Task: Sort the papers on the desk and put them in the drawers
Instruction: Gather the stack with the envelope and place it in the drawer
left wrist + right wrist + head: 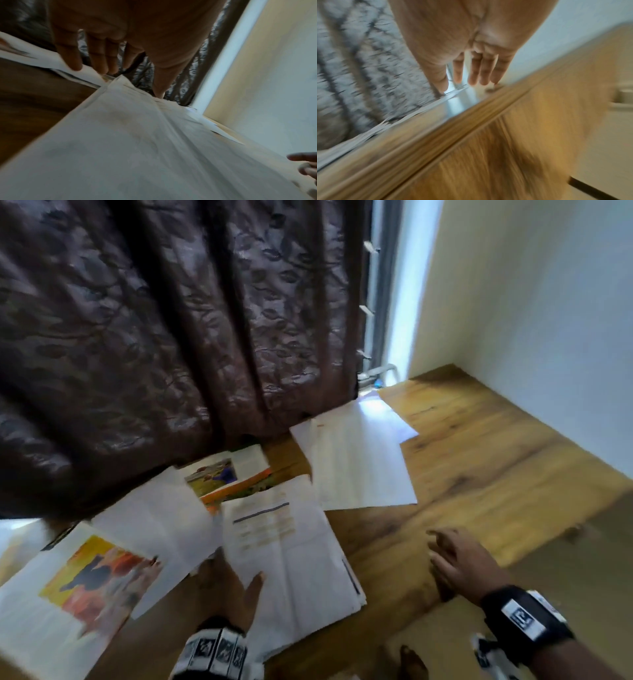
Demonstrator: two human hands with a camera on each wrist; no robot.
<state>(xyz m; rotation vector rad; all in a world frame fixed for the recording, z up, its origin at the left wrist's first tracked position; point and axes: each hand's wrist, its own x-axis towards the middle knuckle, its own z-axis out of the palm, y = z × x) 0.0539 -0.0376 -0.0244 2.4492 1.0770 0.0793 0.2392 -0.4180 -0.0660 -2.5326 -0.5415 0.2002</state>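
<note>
Papers lie scattered on a wooden desk (479, 474). A stack of printed sheets (291, 549) (137, 135) sits near the front edge. My left hand (226, 580) (118, 75) rests at its left edge: the thumb lies on the stack and the straight fingers touch a plain white sheet (161, 522) beside it. My right hand (452, 556) (471, 81) hovers flat over bare wood to the right of the stack, holding nothing. Two overlapping white sheets (356, 460) lie farther back. A page with a colour picture (78, 587) lies at the left, and a booklet with an orange edge (226, 474) by the curtain.
A dark patterned curtain (171, 337) hangs along the desk's back edge. A pale wall (548, 302) closes the right side. Below the desk's front edge at the right drops a wooden front (575, 559). The wrist views are blurred.
</note>
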